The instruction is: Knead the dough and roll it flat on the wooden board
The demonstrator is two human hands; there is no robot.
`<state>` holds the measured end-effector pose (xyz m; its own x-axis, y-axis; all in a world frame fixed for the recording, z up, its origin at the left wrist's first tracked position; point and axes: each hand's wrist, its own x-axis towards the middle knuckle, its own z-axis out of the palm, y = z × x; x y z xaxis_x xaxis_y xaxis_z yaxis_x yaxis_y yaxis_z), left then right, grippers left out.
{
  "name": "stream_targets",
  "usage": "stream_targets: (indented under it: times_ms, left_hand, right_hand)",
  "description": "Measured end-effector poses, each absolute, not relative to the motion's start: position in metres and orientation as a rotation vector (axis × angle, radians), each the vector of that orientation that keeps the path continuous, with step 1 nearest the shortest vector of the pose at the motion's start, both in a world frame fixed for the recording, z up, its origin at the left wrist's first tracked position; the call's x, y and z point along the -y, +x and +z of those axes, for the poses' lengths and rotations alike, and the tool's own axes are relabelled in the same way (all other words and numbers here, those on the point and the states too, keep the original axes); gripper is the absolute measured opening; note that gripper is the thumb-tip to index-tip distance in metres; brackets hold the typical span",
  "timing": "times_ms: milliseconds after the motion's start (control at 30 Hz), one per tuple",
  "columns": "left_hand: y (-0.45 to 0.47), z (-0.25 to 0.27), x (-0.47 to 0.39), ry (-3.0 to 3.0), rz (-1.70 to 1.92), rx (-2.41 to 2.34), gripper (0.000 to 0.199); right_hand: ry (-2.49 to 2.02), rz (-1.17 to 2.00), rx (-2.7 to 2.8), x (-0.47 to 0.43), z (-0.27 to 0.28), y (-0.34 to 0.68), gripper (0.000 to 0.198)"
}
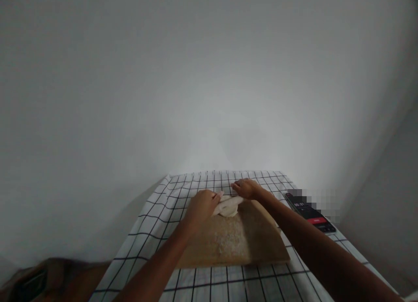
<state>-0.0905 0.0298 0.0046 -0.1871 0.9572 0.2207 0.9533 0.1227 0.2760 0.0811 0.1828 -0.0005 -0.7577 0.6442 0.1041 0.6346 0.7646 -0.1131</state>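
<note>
Head view, looking forward and down over your own two bare arms, which reach away from you across a table [153, 215] spread with a white cloth ruled in black squares.

Nearest you, at the lower left corner, there is a dark brown blurred shape that cannot be made out. Past it, a tan wooden board [248, 245] lies flat on the cloth, with a pale dusting that looks like flour near its middle.

At the far edge of the board sits a small lump of white dough [228, 206], soft and folded, lying between your two hands. It is still rough and thick, not flattened or formed, so by the look of it the shaping has barely begun and most of the work lies ahead.

Your left hand [200, 206] rests on the left side of the dough, knuckles up, fingers curled together and pressing into or gripping its edge. Your right hand [248, 188] lies at the far right side of the dough, fingers held close together and stretched toward the left, the tips touching its upper edge. Whether either hand pinches the dough or only presses on it cannot be told from here.

To the right of the board, well apart from your hands, a dark phone [310, 212] lies on the cloth with a lit screen. Beyond the table stands a plain pale wall [209, 75].
</note>
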Motion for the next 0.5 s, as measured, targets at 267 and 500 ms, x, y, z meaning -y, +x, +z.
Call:
stream_targets:
  times_ms: [267,500]
  left_hand:
    - [-0.077,-0.013,-0.014,2.155,0.683,-2.405,0.031]
    - [-0.064,0.015,0.012,2.200,0.678,-2.293,0.033]
  right_hand:
    - [-0.971,0.054,2.705,-0.136,-0.016,0.124,0.049]
    - [-1.035,0.057,2.545,-0.108,-0.018,0.134,0.045]
